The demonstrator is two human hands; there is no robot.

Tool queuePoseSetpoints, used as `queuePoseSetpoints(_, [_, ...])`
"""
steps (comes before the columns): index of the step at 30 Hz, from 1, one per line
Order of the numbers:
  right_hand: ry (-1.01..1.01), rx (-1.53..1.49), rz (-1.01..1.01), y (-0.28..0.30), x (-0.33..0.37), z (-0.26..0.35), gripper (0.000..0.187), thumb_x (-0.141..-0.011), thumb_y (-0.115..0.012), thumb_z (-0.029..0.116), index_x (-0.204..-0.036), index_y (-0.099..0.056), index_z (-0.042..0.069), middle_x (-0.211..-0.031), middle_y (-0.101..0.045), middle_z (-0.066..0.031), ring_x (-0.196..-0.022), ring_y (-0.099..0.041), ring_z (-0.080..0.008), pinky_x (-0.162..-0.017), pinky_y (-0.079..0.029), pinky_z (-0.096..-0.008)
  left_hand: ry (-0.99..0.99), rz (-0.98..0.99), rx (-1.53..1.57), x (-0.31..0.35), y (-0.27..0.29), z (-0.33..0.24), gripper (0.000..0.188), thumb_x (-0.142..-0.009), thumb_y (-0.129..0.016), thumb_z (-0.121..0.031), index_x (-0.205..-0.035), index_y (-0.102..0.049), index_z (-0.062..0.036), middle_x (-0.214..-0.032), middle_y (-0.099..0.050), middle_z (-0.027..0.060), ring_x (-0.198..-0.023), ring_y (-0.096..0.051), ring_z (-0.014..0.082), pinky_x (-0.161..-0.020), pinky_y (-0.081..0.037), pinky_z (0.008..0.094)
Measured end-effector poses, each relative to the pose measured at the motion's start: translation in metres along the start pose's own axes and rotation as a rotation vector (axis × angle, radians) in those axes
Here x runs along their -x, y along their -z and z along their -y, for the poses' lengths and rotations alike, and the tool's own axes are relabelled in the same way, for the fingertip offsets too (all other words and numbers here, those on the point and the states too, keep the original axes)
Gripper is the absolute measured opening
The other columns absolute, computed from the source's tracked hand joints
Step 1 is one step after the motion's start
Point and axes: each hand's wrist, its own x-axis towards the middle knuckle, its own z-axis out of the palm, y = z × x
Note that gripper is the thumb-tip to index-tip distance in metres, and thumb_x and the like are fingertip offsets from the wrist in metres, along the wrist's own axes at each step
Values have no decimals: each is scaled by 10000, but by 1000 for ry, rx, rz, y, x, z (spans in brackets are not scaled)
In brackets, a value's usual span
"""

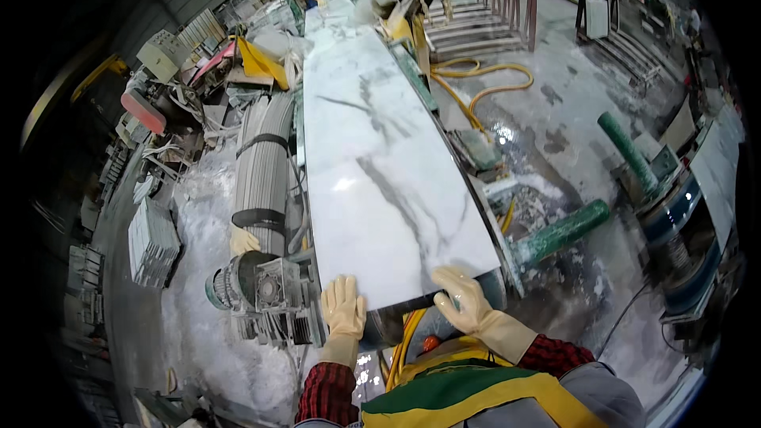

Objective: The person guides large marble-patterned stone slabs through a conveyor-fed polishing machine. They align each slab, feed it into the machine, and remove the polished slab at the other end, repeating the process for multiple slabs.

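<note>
A long white marble slab (392,214) with grey veins stretches away from me, its near edge in front of my body. My left hand (343,309), in a cream rubber glove, lies flat at the slab's near left corner, fingers stretched out. My right hand (464,303), gloved alike, rests at the near edge toward the right corner, with fingers extended and thumb apart. Neither hand is wrapped round anything. Under the near end a dark roller (385,326) shows in part.
Left of the slab stand a motor (258,284), a loose cream glove (243,241) and a strapped bundle of grey strips (264,154). A green cylinder (561,231) juts out at the right. Yellow hose (499,89) loops over the wet floor. Stacked tiles (153,242) stand far left.
</note>
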Motion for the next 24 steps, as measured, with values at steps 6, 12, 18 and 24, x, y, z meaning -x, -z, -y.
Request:
queuePoseSetpoints(6, [-503, -448, 333, -63, 65, -10, 441, -1075, -692, 222, -1451, -674, -7, -1410, -723, -266, -1310, -690, -379, -1127, -536, -436, -4, 130, 21, 0, 13, 1, 685, -1090, -545, -410, -1681, -437, -79, -1732, -410, 244, -1579, -370, 485, -1303, -266, 634])
queuePoseSetpoints(12, [-1017, -1347, 34, -115, 85, -38, 640, -1163, -601, 385, -1680, -408, 62, -1721, -466, -183, -1539, -501, -324, -1342, -355, -437, -43, 122, 46, 5, 17, 0, 718, -1077, -539, -488, -1667, -459, -87, -1730, -406, 266, -1576, -364, 488, -1295, -236, 627])
queuePoseSetpoints(18, [-1150, -1199, -524, -187, 23, -52, 612, -1132, -668, 417, -1555, -510, 3, -1455, -639, -216, -1346, -649, -321, -1174, -559, -438, -158, 190, 140, 13, 31, -8, 716, -1084, -580, -472, -1678, -441, -97, -1746, -354, 284, -1587, -320, 537, -1306, -192, 665])
queuePoseSetpoints(24, [-1232, -1097, -750, -202, 27, -40, 617, -1111, -719, 371, -1568, -499, 20, -1447, -640, -228, -1237, -720, -337, -1031, -648, -408, -408, 85, 225, 21, 36, 12, 647, -1034, -679, -381, -1605, -531, -115, -1629, -491, 241, -1498, -430, 497, -1272, -280, 618])
